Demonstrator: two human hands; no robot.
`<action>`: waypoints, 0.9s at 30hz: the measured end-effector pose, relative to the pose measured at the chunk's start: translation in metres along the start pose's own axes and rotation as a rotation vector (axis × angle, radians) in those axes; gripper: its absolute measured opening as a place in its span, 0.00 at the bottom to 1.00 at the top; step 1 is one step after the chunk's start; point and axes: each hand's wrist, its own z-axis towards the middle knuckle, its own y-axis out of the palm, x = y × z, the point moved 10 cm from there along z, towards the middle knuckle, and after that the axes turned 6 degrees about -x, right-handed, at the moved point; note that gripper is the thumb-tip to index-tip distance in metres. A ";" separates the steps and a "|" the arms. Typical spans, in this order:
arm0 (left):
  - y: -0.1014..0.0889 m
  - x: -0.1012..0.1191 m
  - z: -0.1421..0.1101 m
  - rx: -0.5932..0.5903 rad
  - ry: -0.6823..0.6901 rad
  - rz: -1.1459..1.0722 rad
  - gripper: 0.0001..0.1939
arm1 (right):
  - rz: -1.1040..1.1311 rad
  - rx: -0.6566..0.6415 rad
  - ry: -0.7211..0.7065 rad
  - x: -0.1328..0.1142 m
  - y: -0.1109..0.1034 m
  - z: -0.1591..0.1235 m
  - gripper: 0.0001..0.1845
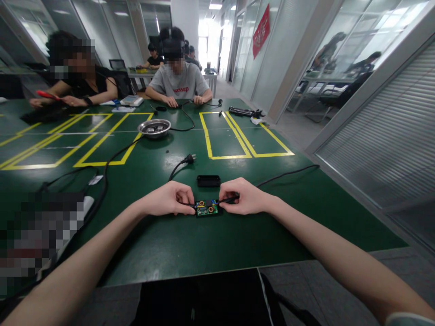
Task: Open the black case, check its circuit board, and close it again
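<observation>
"Green circuit board (205, 210), seated in a shallow black housing (208, 215). Where is it located?"

"On the table (163, 253), inward of the near edge and well apart from the right corner. A black tray-shaped part (209, 181) lies just beyond it."

"State of each grip?"

"Left hand (170, 198): closed on the left end of the housing, at the wire entry. Right hand (244, 195): closed on a black cable (285, 173) at the right end."

"Handling properties?"

"Judged light. The housing should be stiff, the cable flexible but springy; the solder joints and thin wires are probably fragile. Take hold by the housing's outer walls or the cable jacket — never by the coils. Smooth plastic may slip under a sideways pull from the cable."

"Appearance?"

"Two copper-coloured ring coils, set diagonally, with a dark block, blue and yellow details among them. Small markings are unreadable — too fine to resolve. The housing is open at the top, its ends partly hidden by fingers."
</observation>
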 end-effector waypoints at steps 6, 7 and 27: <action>0.001 0.001 0.000 -0.001 -0.013 0.021 0.16 | -0.003 -0.037 0.009 0.003 0.004 0.000 0.05; 0.002 0.002 0.000 -0.004 -0.011 0.026 0.15 | -0.001 -0.048 0.016 0.005 0.005 0.000 0.05; 0.003 0.011 -0.002 -0.037 0.088 0.118 0.12 | 0.107 -0.127 0.094 0.018 0.011 0.000 0.10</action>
